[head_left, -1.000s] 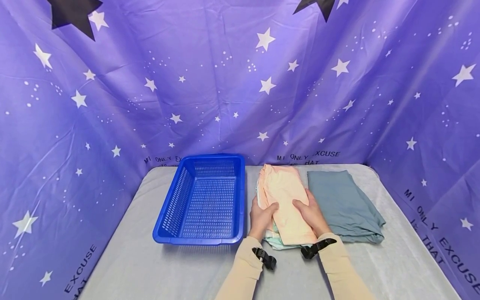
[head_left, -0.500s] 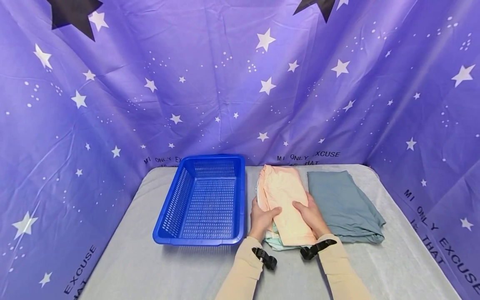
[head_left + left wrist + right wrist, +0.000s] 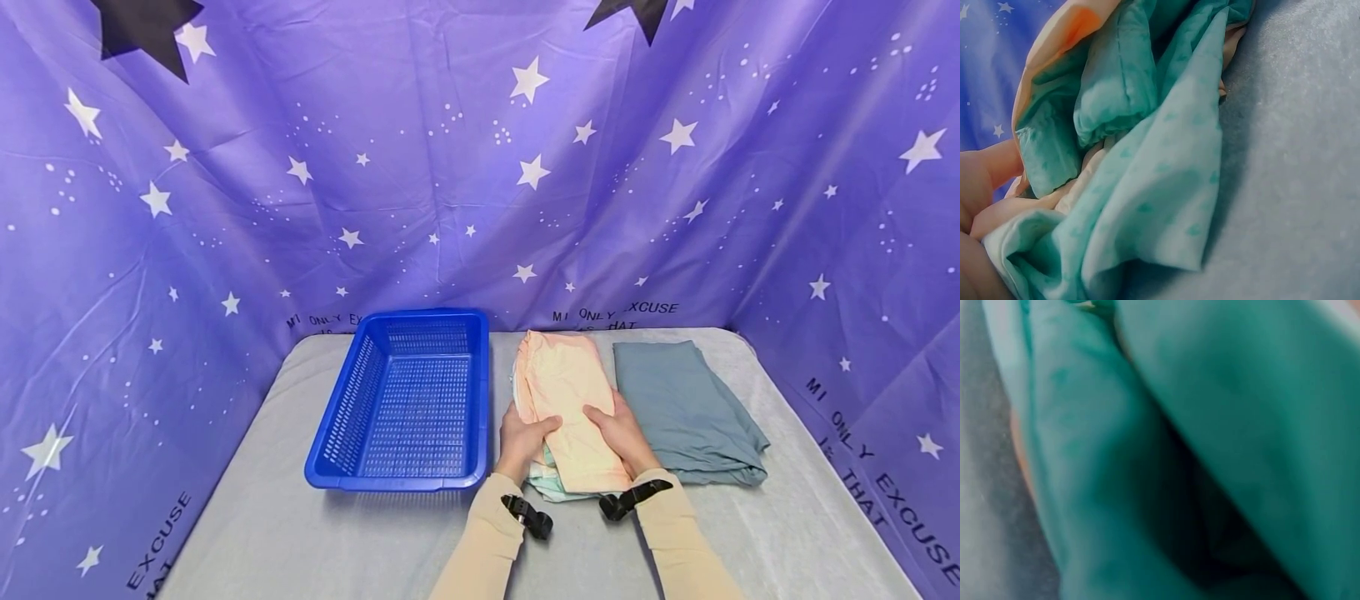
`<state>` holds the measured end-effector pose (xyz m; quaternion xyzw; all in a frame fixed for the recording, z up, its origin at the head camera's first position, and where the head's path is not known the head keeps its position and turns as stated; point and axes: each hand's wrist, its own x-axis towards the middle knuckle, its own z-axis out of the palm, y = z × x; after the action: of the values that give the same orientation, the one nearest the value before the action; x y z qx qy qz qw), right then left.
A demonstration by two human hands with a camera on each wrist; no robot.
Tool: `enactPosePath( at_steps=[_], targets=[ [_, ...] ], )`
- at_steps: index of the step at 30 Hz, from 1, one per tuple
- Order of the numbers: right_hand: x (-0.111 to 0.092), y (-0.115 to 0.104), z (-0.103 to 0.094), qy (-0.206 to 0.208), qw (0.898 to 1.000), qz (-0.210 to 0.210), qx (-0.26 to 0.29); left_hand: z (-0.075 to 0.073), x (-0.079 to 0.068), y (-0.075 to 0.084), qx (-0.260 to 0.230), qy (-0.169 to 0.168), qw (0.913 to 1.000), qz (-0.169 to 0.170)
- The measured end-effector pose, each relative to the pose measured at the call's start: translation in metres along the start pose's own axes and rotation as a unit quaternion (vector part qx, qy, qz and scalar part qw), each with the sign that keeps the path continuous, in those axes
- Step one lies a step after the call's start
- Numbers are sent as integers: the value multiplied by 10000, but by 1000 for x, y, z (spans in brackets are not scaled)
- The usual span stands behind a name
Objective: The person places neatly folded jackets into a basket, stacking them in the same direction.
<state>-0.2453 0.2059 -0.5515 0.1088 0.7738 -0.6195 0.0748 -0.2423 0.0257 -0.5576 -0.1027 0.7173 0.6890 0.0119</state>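
Observation:
A folded peach garment [image 3: 573,392] with mint-green patterned cloth showing under it lies right of the table's middle. My left hand [image 3: 522,437] grips its left side, thumb on top and the other fingers mostly hidden. On the opposite side my right hand [image 3: 624,432] holds it the same way, thumb over the peach cloth. In the left wrist view, fingers [image 3: 991,172] lie at the edge of the green patterned layers [image 3: 1160,194]. Blurred green folds [image 3: 1247,425] fill most of the right wrist view, and the right hand cannot be made out there.
A blue perforated plastic basket [image 3: 474,417] stands to the left of the garment, with nothing in it. On the right lies a folded grey-blue cloth [image 3: 678,408]. All rest on a grey-covered table [image 3: 277,533], enclosed by a purple star-print curtain [image 3: 420,167].
Both thumbs have shifted very slightly on the peach cloth, the left one a little inward. The garment, basket and grey-blue cloth stay where they were.

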Motion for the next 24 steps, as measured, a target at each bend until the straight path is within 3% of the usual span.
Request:
enactPosePath(
  at_steps=[15,24],
  targets=[
    [-4,4,-1,136,9996,-240,42,-3,-2,0,-204,-329,9992,72],
    [-5,7,-2,172,9986,-484,153,-3,-4,2,-268,-327,9991,60]
  ],
)
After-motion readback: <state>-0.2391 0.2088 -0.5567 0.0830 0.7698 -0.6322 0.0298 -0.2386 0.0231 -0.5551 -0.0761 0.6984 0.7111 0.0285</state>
